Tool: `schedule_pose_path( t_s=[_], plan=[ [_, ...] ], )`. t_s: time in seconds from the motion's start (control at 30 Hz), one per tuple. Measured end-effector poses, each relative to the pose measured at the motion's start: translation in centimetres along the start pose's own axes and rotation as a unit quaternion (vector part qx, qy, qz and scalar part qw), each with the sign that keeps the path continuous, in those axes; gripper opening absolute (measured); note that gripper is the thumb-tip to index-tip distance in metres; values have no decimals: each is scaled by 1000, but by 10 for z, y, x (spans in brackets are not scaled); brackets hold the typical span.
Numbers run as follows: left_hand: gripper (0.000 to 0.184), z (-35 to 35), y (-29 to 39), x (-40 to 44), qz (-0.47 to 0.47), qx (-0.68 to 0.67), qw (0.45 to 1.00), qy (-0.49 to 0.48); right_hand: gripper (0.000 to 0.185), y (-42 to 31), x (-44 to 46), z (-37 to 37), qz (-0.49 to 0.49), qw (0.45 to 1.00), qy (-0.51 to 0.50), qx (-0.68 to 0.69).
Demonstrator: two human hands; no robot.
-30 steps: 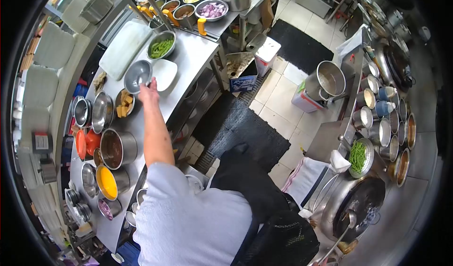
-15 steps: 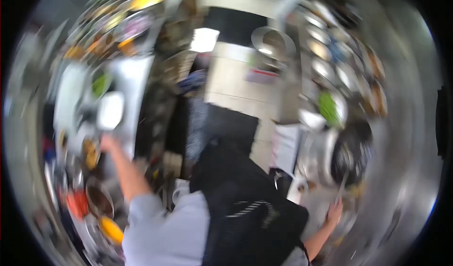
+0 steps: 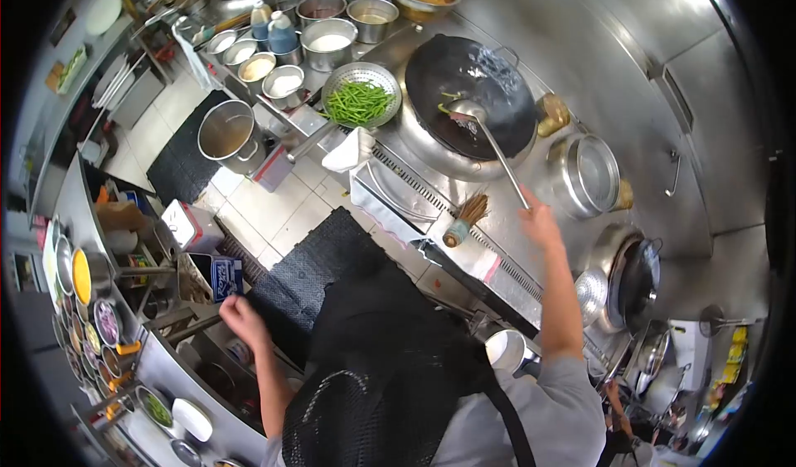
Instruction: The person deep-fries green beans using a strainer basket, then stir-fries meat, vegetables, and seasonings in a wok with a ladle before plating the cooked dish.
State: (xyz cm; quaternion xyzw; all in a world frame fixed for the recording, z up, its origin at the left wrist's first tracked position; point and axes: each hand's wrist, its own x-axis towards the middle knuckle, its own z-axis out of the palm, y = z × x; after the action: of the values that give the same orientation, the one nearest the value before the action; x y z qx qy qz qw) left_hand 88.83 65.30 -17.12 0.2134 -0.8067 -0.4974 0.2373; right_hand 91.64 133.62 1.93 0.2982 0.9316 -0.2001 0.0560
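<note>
Right hand [image 3: 541, 221] grips the ladle [image 3: 500, 154] by its handle, bowl down inside the wok [image 3: 431, 69] beside a few green scraps [image 3: 448, 106]; wok sits in the stove tabletop [image 3: 506, 235], between its front and back edges. Left hand [image 3: 243, 319] has fingers curled in, nothing seen in it, out past the front edge, near a blue tin [image 3: 225, 279]. To work the ladle well, I'd go firm but loose-wristed, bowl following the wok's curve, handle clear of the brush [image 3: 466, 221] near the front edge.
</note>
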Motion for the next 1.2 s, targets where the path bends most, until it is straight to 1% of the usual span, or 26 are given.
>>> schedule_pose_path(
  t_s=[0.07,0.1,0.13,0.17,0.2,0.23,0.27,0.3,0.33,0.37,0.4,0.43,0.5,0.53,0.6,0.63,0.7,0.8,0.83,0.87,0.9,0.93,1.03,1.07,1.13,1.2],
  plan=[
    [14,68,50,3,47,13,991,-124,57,18,-18,-27,-49,998,25,25],
    [13,99,101,-4,107,-5,977,-186,57,12,-32,-45,-43,998,23,28],
    [13,132,139,-16,86,-40,965,-245,58,0,-49,-68,-48,999,20,2],
    [14,171,152,-23,109,-77,944,-302,60,-9,-63,-88,-52,998,16,-24],
    [15,198,193,-36,139,-94,920,-354,60,-15,-73,-106,-48,999,15,-20],
    [21,233,209,-44,261,-108,877,-390,60,-20,-82,-123,15,998,-49,-21],
    [29,259,233,-62,232,-122,857,-444,61,-22,-85,-133,77,991,-110,-22],
    [34,283,261,-75,305,-109,831,-453,58,-30,-86,-134,66,990,-121,-29],
    [40,305,285,-85,375,-96,799,-459,58,-1,-72,-111,-24,997,-69,-23],
    [48,328,301,-94,404,-75,779,-474,58,33,-52,-75,-113,993,-18,-19],
    [57,347,310,-102,431,-52,757,-488,58,39,-31,-48,-97,995,-5,-19],
    [57,364,314,-108,431,-53,757,-489,59,33,-9,-26,-80,997,7,-19],
    [72,392,311,-116,489,62,727,-477,56,25,29,-8,-34,997,1,71],
    [72,401,302,-116,492,61,726,-477,56,22,38,-2,-33,997,4,72],
    [81,411,290,-109,549,150,683,-457,53,11,62,5,16,986,24,166],
    [82,412,286,-108,530,138,684,-482,51,4,74,10,33,979,32,197],
    [82,414,289,-103,528,136,684,-485,52,-7,93,27,16,988,132,73],
    [82,413,291,-99,526,136,680,-492,58,-22,105,39,34,995,64,73],
    [82,413,292,-94,513,125,675,-516,58,-25,103,38,40,994,67,72],
    [82,411,292,-89,497,114,671,-539,60,-40,90,25,59,983,13,173],
    [74,410,293,-82,484,94,666,-559,62,-55,79,17,75,958,-42,272],
    [74,411,295,-74,483,90,668,-559,62,-67,71,16,76,960,-40,268],
    [76,414,295,-57,503,75,628,-588,58,-101,53,32,91,878,-36,469],
    [76,415,295,-54,503,73,626,-591,58,-108,58,36,95,878,-35,468],
    [74,415,295,-48,505,52,617,-602,59,-118,68,42,146,840,-57,520],
    [73,417,295,-43,507,41,612,-605,60,-131,72,44,139,860,-36,490]
  ],
)
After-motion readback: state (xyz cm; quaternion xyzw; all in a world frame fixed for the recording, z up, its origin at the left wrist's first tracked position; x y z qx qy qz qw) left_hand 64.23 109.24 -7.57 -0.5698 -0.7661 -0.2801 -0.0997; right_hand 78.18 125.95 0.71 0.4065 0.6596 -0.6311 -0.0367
